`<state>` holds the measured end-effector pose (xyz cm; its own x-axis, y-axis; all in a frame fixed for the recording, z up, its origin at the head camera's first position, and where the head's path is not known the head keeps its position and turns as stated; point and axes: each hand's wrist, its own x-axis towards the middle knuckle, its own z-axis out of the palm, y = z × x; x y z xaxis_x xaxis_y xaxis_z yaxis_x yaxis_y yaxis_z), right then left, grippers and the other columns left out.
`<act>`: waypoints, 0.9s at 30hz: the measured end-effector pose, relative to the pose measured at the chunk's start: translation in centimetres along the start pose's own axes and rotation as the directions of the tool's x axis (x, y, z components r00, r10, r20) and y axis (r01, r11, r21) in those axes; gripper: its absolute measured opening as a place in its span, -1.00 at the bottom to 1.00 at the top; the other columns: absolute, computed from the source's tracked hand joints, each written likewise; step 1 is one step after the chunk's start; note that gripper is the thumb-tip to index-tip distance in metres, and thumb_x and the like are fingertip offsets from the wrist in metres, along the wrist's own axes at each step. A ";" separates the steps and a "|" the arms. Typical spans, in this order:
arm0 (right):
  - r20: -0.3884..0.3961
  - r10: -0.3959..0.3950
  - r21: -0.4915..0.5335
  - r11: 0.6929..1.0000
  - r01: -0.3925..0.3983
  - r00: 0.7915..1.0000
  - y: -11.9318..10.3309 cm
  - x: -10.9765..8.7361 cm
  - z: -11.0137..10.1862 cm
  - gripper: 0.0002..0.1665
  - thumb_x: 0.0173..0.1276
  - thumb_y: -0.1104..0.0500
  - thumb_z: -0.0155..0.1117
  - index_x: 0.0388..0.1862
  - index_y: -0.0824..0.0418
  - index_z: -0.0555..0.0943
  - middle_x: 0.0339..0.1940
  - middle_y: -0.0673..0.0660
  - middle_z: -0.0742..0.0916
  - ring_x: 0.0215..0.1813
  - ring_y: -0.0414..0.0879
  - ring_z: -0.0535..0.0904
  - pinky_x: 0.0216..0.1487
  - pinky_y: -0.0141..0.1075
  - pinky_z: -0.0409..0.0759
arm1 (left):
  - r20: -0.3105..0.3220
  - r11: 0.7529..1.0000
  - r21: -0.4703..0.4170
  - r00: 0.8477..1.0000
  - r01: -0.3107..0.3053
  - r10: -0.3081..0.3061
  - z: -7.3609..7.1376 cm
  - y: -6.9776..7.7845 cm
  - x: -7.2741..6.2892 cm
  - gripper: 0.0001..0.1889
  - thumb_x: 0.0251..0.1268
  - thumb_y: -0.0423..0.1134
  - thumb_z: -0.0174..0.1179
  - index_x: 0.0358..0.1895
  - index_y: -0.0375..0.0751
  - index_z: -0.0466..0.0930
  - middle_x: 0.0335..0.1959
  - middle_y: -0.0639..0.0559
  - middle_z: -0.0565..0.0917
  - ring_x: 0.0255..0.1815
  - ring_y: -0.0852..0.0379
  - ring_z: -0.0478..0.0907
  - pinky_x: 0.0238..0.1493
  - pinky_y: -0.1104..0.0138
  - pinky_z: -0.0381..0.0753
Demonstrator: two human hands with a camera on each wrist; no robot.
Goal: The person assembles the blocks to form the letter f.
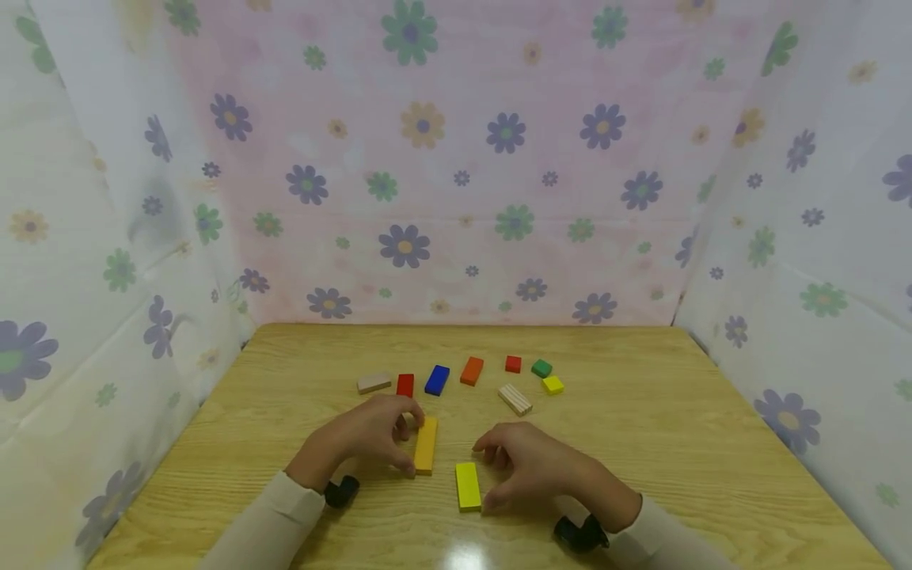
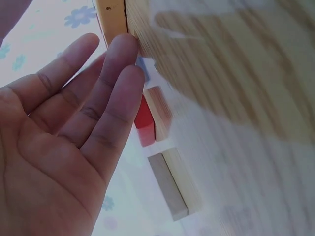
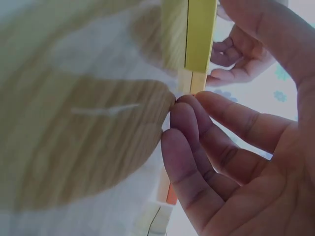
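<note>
Left hand (image 1: 372, 431) sat just beside the orange block (image 1: 425, 447), right hand (image 1: 534, 465) by the yellow block (image 1: 468, 486), lower middle of frame. Fingers loosely apart, gripping nothing. Blocks seemed light, stiff; long-side pinch looked easiest tbh.

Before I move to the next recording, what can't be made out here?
- Head view: the near end of the larger red block, partly covered by the left hand.
- Left wrist view: most of the blue block, behind that same hand.
- Right wrist view: one end of the long yellow block, cut off by the top edge.
</note>
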<state>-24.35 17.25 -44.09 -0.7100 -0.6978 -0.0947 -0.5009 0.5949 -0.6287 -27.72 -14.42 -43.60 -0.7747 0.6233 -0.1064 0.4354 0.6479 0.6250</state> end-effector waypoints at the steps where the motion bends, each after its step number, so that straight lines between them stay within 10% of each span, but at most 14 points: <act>1: 0.001 0.003 -0.001 1.000 -0.003 1.000 -0.1 0.0 0.1 -0.18 0.04 -0.24 0.68 0.23 0.08 0.67 -0.10 -0.15 0.71 -0.11 -0.30 0.62 -0.04 -0.38 0.64 | -0.005 1.000 0.009 1.000 -0.003 0.003 0.1 0.0 0.1 -0.35 -0.12 0.00 0.71 0.08 -0.02 0.60 -0.11 0.12 0.66 -0.12 0.17 0.63 -0.08 0.28 0.66; 27: -0.018 0.006 -0.045 0.999 -0.007 1.000 -1.8 0.3 1.2 -0.36 0.00 -0.23 0.69 0.03 0.00 0.76 -0.13 -0.19 0.73 -0.18 -0.33 0.60 -0.13 -0.44 0.60 | -0.053 1.000 0.007 0.998 0.023 -0.022 1.1 1.5 1.1 -0.44 -0.13 -0.03 0.71 -0.09 -0.09 0.59 -0.26 0.10 0.67 -0.24 0.17 0.61 -0.16 0.33 0.62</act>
<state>-23.01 15.49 -43.93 -0.7219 -0.6868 -0.0849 -0.5174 0.6171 -0.5928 -27.41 -12.31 -43.60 -0.8075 0.5845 -0.0788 0.4209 0.6646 0.6173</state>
